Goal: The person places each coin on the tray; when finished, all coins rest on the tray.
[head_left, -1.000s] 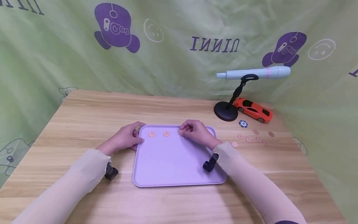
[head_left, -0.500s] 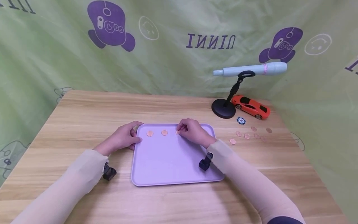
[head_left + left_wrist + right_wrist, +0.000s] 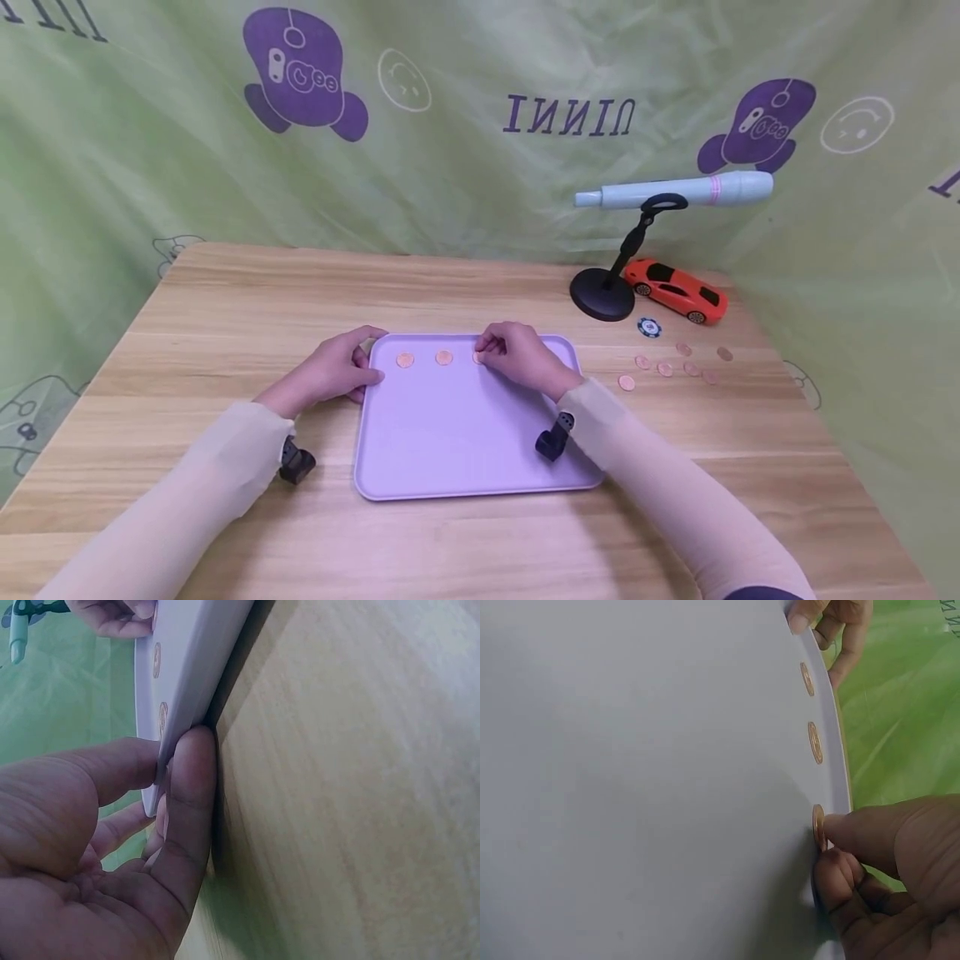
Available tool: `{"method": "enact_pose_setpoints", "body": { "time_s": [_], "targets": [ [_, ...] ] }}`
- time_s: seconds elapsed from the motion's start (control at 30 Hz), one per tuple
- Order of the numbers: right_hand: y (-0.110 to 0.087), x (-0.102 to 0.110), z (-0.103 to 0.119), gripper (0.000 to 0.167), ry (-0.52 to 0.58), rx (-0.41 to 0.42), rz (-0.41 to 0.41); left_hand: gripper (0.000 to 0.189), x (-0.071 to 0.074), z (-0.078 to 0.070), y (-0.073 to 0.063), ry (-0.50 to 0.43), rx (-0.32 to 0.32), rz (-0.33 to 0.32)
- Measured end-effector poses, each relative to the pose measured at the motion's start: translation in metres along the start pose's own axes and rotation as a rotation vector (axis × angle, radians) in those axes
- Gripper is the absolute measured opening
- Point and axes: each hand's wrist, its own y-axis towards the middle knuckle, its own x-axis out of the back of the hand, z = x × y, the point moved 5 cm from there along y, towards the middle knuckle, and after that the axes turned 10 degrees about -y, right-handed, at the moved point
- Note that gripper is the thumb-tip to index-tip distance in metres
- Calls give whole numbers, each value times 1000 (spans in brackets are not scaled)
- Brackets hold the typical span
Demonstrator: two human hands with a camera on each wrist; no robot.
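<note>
Wood-grained tabletop [image 3: 420,550], pale with darker streaks, extended around the lilac tray [image 3: 450,433], which lay with one long rim toward the person. At the tray's left edge, near its far corner, the left hand [image 3: 337,367] gripped the wall, thumb over the rim and a finger on the outer side, presumably to steady it. Whether that corner was lifted could not be established. About midway along the tray's far rim, the right hand [image 3: 517,354] pinched a copper-coloured coin [image 3: 817,823] between thumb and fingertip, a narrow grip that suited so thin a disc. To its left, inside the same rim, two flat coins [image 3: 444,357] lay apart in line with it; the spacing looked deliberate.

Off the tray's right side, seven loose coins [image 3: 664,369] lay scattered directly on the wood, seemingly set there for the right hand's reach. Farther from the tray sat a blue-and-white chip [image 3: 649,327]. Past the tray's far right corner stood a black stand [image 3: 602,294], carrying a light blue microphone [image 3: 637,196] nearly level, with an orange toy car [image 3: 675,292] beside its base. Beyond all, behind the tray and table, hung a creased green cloth [image 3: 450,208] printed with purple figures and lettering.
</note>
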Motion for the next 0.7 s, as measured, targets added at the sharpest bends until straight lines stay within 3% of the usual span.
{"method": "enact_pose_setpoints", "body": {
  "time_s": [0.2, 0.4, 0.7],
  "targets": [
    [-6, 7, -6, 11, 46, -29, 0, 66, 0, 0, 0, -1, 10, 0],
    [-21, 23, -23, 13, 46, -13, -56, 66, 0, -1, 1, 4, 4, -3],
    [-56, 53, -66, 17, 12, -101, -134, 66, 0, 0, 0, -1, 10, -11]
  ]
}}
